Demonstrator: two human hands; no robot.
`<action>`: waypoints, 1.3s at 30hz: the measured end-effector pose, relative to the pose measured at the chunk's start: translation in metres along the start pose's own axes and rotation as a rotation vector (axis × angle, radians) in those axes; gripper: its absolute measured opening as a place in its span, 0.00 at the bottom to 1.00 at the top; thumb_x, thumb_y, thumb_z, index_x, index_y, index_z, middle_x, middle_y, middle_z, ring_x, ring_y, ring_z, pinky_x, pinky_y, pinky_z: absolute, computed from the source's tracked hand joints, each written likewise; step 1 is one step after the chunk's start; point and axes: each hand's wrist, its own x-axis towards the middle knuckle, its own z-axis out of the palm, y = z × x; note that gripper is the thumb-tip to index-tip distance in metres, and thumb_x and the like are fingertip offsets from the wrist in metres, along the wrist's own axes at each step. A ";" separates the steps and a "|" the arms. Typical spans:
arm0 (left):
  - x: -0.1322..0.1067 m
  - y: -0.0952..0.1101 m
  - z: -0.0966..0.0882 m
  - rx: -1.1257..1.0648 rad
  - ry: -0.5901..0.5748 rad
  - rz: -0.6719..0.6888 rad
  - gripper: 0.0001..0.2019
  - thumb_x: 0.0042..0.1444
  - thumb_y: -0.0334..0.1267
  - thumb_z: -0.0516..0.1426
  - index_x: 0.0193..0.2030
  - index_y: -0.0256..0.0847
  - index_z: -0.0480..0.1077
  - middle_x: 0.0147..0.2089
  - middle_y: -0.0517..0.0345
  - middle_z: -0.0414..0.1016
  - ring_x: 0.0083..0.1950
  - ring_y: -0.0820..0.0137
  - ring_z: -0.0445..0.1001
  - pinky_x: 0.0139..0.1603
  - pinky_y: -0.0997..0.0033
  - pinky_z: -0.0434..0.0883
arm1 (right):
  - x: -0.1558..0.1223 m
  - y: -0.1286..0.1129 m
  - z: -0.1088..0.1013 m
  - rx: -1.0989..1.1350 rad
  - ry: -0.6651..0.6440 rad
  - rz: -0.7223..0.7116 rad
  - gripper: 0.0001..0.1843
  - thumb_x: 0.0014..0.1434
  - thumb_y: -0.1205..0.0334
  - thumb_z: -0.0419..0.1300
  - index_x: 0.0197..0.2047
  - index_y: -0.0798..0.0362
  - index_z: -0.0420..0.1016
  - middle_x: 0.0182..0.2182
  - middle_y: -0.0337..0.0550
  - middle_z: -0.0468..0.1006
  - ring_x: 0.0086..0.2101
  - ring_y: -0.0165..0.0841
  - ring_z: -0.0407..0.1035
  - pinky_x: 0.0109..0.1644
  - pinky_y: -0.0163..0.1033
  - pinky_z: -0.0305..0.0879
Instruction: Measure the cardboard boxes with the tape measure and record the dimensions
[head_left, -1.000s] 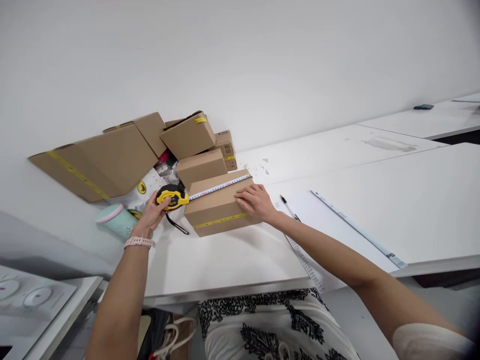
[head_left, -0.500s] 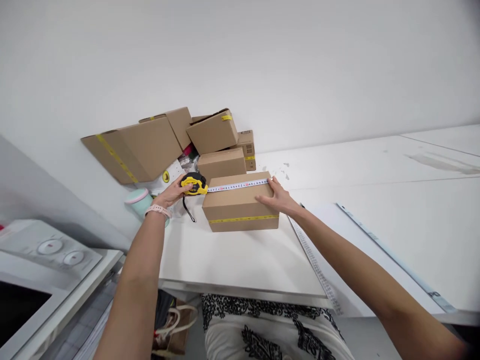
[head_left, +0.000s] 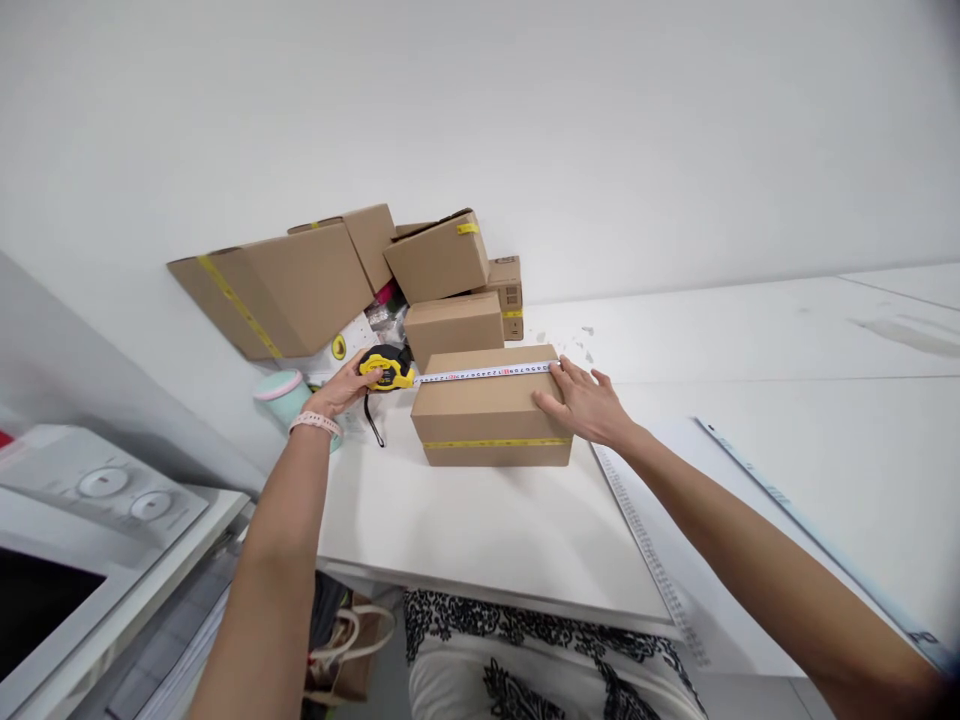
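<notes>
While the front box toward the left edge of the table is apparently being measured, the tape measure is being gripped by the left hand, steadiness next being asked of the spread right hand.

The box is showing smooth, matt brown cardboard, its yellow strip appearing to be thin printed tape. The tape measure is presenting a case of what is looking like yellow and black plastic; its blade is appearing smooth. The tabletop is displaying a smooth white finish, faintly glossy. The spiral-bound pad is exposing matt white paper. The patterned garment is reading as soft cloth.
</notes>
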 end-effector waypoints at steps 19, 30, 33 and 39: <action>-0.004 -0.004 -0.002 0.013 0.027 0.008 0.30 0.36 0.40 0.75 0.48 0.44 0.72 0.46 0.50 0.81 0.43 0.61 0.82 0.44 0.64 0.81 | 0.000 0.001 0.003 0.054 0.005 -0.008 0.42 0.66 0.36 0.39 0.70 0.57 0.58 0.73 0.59 0.52 0.68 0.54 0.57 0.70 0.61 0.51; -0.018 0.011 0.015 0.029 0.107 0.062 0.30 0.34 0.41 0.76 0.46 0.42 0.72 0.43 0.54 0.81 0.41 0.64 0.81 0.40 0.69 0.81 | 0.001 0.003 0.005 0.084 0.001 0.019 0.42 0.66 0.36 0.41 0.72 0.57 0.56 0.74 0.57 0.50 0.69 0.54 0.55 0.71 0.61 0.49; -0.035 0.028 0.025 0.043 0.168 0.130 0.31 0.34 0.43 0.76 0.46 0.41 0.73 0.43 0.55 0.81 0.43 0.63 0.81 0.43 0.68 0.81 | -0.003 0.007 0.005 0.253 0.024 0.076 0.40 0.66 0.38 0.45 0.73 0.54 0.56 0.74 0.53 0.51 0.71 0.49 0.50 0.73 0.58 0.48; -0.098 0.049 0.070 0.093 0.368 0.321 0.27 0.43 0.46 0.73 0.49 0.47 0.72 0.49 0.58 0.79 0.53 0.60 0.79 0.54 0.62 0.79 | 0.018 0.006 0.002 0.694 0.242 0.095 0.38 0.67 0.41 0.46 0.73 0.52 0.58 0.72 0.50 0.59 0.68 0.44 0.57 0.70 0.53 0.57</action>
